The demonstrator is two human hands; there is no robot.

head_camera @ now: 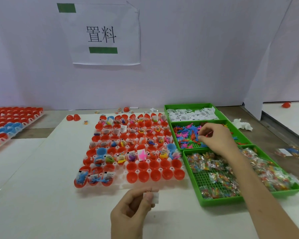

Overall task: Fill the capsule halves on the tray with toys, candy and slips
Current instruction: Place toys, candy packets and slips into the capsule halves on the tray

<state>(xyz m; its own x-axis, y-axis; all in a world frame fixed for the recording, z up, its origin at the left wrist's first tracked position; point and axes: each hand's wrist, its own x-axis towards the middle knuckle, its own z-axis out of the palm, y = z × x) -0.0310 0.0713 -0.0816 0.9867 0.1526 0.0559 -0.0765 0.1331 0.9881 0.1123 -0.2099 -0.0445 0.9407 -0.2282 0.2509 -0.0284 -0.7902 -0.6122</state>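
Right hand (214, 137) stretched out over the middle green bin (194, 146), forearm crossing the candy bin (221, 201) on a diagonal, wrist bent down, fingers curled, thumb and forefinger pinched on a small reddish toy (208, 134) above the heap of coloured plastic toys (186, 133). Left hand (129, 209) low and close to the body, palm turned inward, fingers folded around a white slip (154, 197) just in front of the tray's near edge. White tray (121, 184) flat on the table between the hands, left of the bins; most red capsule halves (143, 175) already loaded, nearest right-hand ones bare. Paper slips (188, 114) in the far bin (188, 105), wrapped candy (219, 180) in the nearest. Second tray (16, 121) at far left; printed sign (102, 34) on the wall behind.
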